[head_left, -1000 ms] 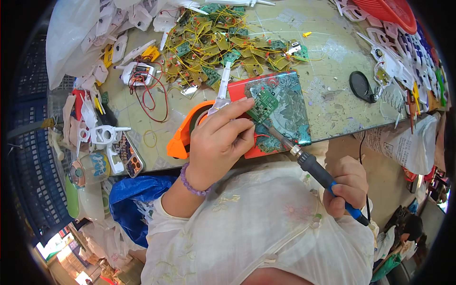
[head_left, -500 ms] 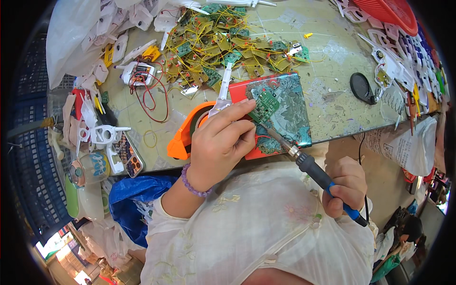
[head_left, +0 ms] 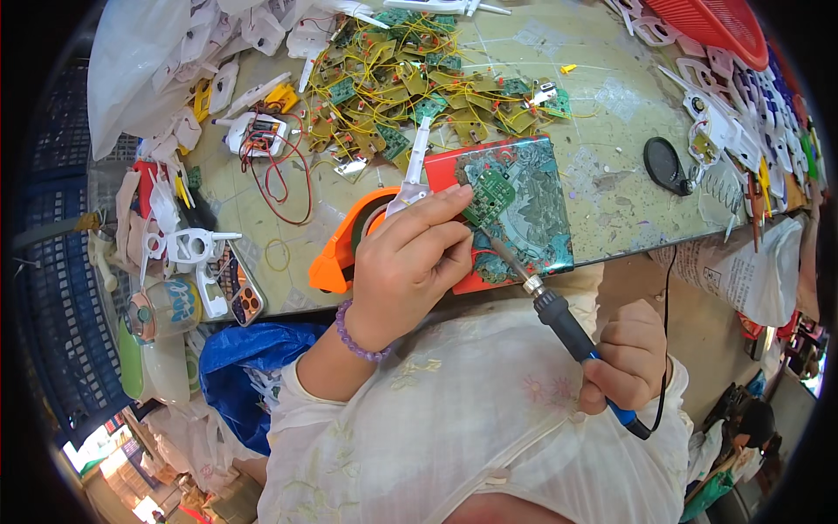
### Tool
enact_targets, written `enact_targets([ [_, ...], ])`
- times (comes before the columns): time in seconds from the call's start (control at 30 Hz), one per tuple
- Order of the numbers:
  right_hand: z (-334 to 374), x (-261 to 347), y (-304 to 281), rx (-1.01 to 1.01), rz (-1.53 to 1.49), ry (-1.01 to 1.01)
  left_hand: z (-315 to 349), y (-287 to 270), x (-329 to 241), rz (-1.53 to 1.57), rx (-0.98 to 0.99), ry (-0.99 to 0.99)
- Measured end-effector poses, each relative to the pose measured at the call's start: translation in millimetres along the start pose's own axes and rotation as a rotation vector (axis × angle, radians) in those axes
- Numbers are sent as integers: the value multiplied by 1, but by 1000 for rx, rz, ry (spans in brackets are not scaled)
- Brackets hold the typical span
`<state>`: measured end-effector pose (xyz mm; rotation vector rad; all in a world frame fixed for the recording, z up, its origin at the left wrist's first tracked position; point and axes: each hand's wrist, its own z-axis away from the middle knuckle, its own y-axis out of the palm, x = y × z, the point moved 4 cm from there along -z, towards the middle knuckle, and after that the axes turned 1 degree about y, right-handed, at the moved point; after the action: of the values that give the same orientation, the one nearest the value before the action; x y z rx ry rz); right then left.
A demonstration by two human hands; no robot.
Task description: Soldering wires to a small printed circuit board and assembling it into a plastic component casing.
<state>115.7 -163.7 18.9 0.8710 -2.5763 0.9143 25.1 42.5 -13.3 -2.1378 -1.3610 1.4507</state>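
Observation:
My left hand (head_left: pixel 406 253), with a purple bead bracelet on its wrist, pinches a small green circuit board (head_left: pixel 493 194) by its near left edge. Under the board lies a flat red and teal book-like pad (head_left: pixel 537 223) at the table's front edge. In my right hand (head_left: pixel 630 356) is a soldering iron (head_left: pixel 567 323) with a black and blue handle, gripped near its cord end. Its tip points up and left, at the board's lower edge beside my left fingertips; whether it touches is too small to tell. A red wire (head_left: pixel 480 253) shows below the board.
An orange tape dispenser (head_left: pixel 330 262) and a white plastic part (head_left: pixel 419 153) sit beside my left hand. Behind is a heap of circuit boards with yellow wires (head_left: pixel 384 87). A black oval piece (head_left: pixel 665 163), white casings (head_left: pixel 724 122) and a red basket (head_left: pixel 716 26) are right.
My right hand and the handle end of the soldering iron have shifted left and slightly down, while the tip stays by the board. The left hand still holds the board, nearly unmoved.

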Motion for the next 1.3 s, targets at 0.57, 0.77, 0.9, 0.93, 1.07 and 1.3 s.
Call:
enact_targets([
  [0.57,27,-8,1,-279,-76,254,1,0,-3,8,-20,-27],
  [0.77,51,-17,-13,-526,-10,328,1,-2,-2,2,-24,-45],
  [0.9,29,-46,1,-454,68,430,0,1,-2,13,-12,-47],
  [0.93,10,-58,2,-361,28,378,2,0,-1,4,-6,-52],
  [1.07,-24,-92,19,-163,30,457,1,-1,-2,-4,0,-16],
  [1.3,-46,-103,38,135,38,430,-1,-12,-11,-119,-53,90],
])
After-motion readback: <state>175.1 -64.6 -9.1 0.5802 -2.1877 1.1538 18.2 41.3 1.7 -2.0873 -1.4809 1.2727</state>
